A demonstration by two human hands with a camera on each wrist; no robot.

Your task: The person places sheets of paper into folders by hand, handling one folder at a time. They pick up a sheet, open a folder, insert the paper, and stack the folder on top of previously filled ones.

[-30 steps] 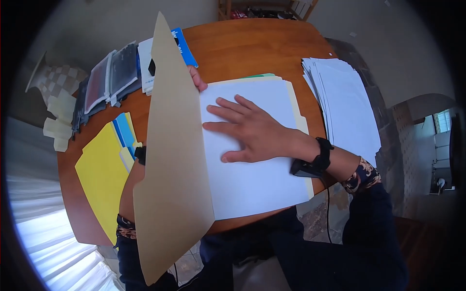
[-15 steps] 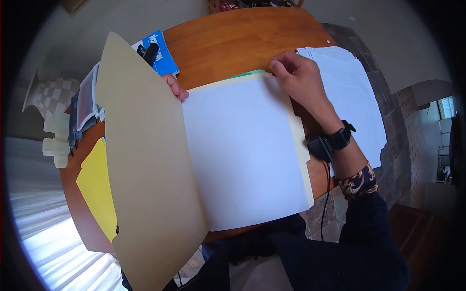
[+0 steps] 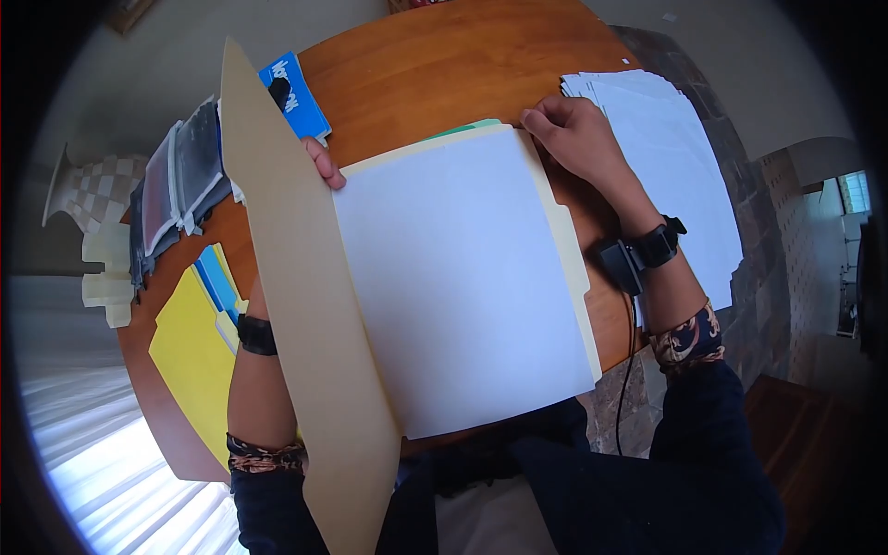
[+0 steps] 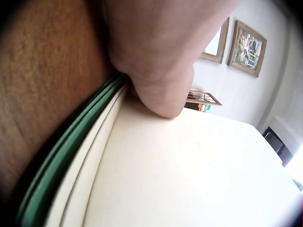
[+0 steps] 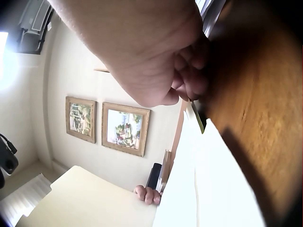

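Note:
A manila folder point(image 3: 301, 305) stands spread on the table, its left cover raised nearly upright. White sheets of paper point(image 3: 462, 287) lie squared on its right side, and a green folder edge point(image 3: 465, 129) shows beneath at the top. My left hand point(image 3: 324, 165) grips the cover near the top of the fold, fingers curled over its edge; the cover hides the rest of it. At the top right corner my right hand point(image 3: 575, 137) has its fingers curled, pinching the corner of the folder. In the right wrist view the fingertips point(image 5: 191, 90) meet that corner.
To the right is a stack of white paper point(image 3: 661, 176). Yellow and blue folders point(image 3: 190, 338) lie at the left, with zip pouches point(image 3: 176, 180) behind them. A blue notebook point(image 3: 301, 97) is at the back left. A cable point(image 3: 622, 398) hangs from the right wrist.
My right hand has lifted off the paper's middle and moved to the folder's top right corner, its spread fingers now curled. The raised cover swung outward, then back more upright in my left hand.

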